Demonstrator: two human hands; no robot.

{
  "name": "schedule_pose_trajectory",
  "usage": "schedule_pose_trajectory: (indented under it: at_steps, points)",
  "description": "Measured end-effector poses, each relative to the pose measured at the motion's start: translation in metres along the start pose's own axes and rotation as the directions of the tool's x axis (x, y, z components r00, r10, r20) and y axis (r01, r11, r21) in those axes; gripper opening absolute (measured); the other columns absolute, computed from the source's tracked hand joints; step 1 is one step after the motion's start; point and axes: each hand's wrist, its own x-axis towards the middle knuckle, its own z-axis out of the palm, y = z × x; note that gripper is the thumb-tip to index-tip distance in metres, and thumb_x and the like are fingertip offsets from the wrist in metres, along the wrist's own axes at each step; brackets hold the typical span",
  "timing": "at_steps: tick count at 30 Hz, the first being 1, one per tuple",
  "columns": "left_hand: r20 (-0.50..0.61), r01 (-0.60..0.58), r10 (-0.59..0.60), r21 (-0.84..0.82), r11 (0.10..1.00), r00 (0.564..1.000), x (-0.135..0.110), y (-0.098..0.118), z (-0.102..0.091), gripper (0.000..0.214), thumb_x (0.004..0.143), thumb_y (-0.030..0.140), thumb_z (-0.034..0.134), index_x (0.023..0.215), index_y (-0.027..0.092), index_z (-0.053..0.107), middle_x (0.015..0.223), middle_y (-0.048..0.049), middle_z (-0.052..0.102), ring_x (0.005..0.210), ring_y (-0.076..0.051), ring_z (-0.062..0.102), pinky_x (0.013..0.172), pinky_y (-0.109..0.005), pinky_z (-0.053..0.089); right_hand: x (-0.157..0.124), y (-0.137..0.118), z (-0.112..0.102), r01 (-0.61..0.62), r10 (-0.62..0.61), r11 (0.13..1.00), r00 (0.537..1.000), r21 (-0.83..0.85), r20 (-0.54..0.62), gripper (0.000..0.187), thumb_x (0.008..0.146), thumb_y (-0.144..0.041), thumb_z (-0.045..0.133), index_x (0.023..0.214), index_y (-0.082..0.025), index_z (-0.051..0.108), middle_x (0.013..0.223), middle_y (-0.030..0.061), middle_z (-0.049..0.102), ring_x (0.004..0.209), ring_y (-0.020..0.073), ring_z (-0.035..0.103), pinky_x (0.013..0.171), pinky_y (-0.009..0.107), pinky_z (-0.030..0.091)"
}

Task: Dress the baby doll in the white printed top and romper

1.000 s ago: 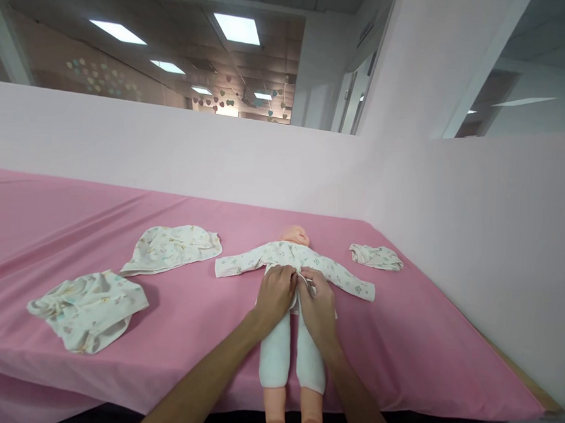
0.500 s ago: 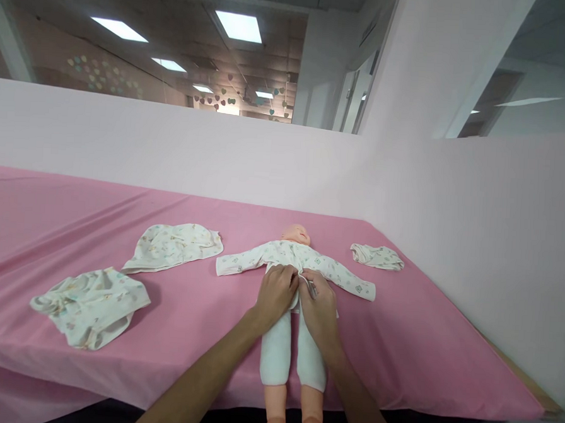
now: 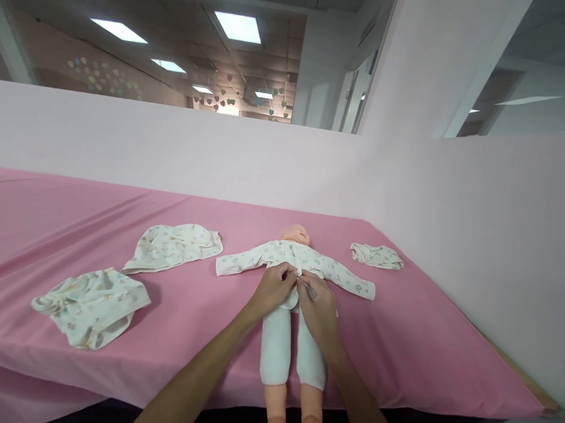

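Observation:
A baby doll (image 3: pixel 296 233) lies on its back with its feet over the front edge of a pink-covered surface. It wears a white patterned baby top (image 3: pixel 329 267), sleeves spread to both sides, and plain white leggings (image 3: pixel 275 353). Over the doll's belly, my left hand (image 3: pixel 274 288) is closed in a pinch at the front of the top. My right hand (image 3: pixel 318 302) pinches the cloth right beside it, the fingertips of both hands nearly touching. The small bit of cloth between the fingers is mostly hidden; it may be a tie or an edge.
Two patterned white baby garments lie to the left, a cap-shaped one (image 3: pixel 174 247) behind a crumpled one (image 3: pixel 92 306). A small folded cloth (image 3: pixel 377 256) lies at the right, near the white wall (image 3: pixel 475 234). The pink sheet (image 3: pixel 186 333) covers the table to its front edge.
Both hands stay over the doll's belly. The left fingers have shifted slightly and the fingertips have come closer together. The doll and loose garments have not moved.

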Motion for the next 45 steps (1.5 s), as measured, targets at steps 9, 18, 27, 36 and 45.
schedule_pose_trajectory:
  at_steps: [9,18,27,36,45]
  points:
    - [-0.005,0.012,-0.012,0.024,1.0,1.0,-0.003,0.002,0.001,0.024,0.091,0.031,0.044,0.072,0.02,0.053,0.069,0.0031,0.056,0.067,-0.013,0.05,0.064,-0.026,0.037,0.001,0.002,0.001,-0.13,0.134,0.989,0.989,0.069,-0.063,0.027,0.091,-0.035,0.052,0.11,-0.02,0.063,0.109,0.0081,0.069,0.101,0.0229,0.063,0.088,0.038,0.049]
    - [0.006,0.032,-0.031,-0.051,0.998,0.999,0.0,-0.002,0.001,0.02,0.087,0.027,0.046,0.071,0.019,0.055,0.07,0.0026,0.057,0.068,-0.012,0.051,0.065,-0.024,0.039,0.003,0.01,0.001,0.061,-0.074,0.973,0.996,-0.221,-0.054,0.027,0.096,-0.029,0.042,0.099,-0.019,0.066,0.1,0.0085,0.071,0.097,0.0254,0.061,0.086,0.04,0.047]
    - [0.007,0.033,-0.033,-0.078,0.996,0.999,-0.002,-0.003,0.002,0.014,0.09,0.032,0.049,0.09,0.02,0.057,0.072,0.0031,0.059,0.066,-0.012,0.053,0.066,-0.025,0.042,0.0,0.009,0.004,0.151,-0.158,0.944,0.987,-0.295,-0.001,0.032,0.098,-0.026,0.036,0.111,-0.017,0.064,0.11,0.0099,0.069,0.106,0.0256,0.059,0.096,0.045,0.043]
    - [0.002,-0.136,0.146,0.377,0.916,0.989,-0.045,0.003,-0.007,0.028,0.089,0.031,0.055,0.115,0.022,0.056,0.115,-0.0072,0.06,0.11,-0.025,0.052,0.097,-0.042,0.041,-0.021,0.023,-0.011,0.091,-0.1,0.951,0.995,-0.295,-0.015,0.031,0.09,-0.04,0.05,0.112,-0.021,0.061,0.123,0.0125,0.059,0.117,0.0303,0.053,0.099,0.05,0.044]
    - [-0.066,-0.058,0.107,0.513,0.856,0.992,-0.076,-0.008,-0.017,0.013,0.097,0.027,0.043,0.097,0.02,0.054,0.102,-0.0063,0.062,0.096,-0.023,0.055,0.086,-0.039,0.044,-0.022,0.009,-0.028,0.078,-0.045,0.969,0.989,-0.234,0.144,0.026,0.093,-0.038,0.042,0.081,-0.024,0.06,0.08,0.0071,0.066,0.075,0.0255,0.061,0.068,0.041,0.049]
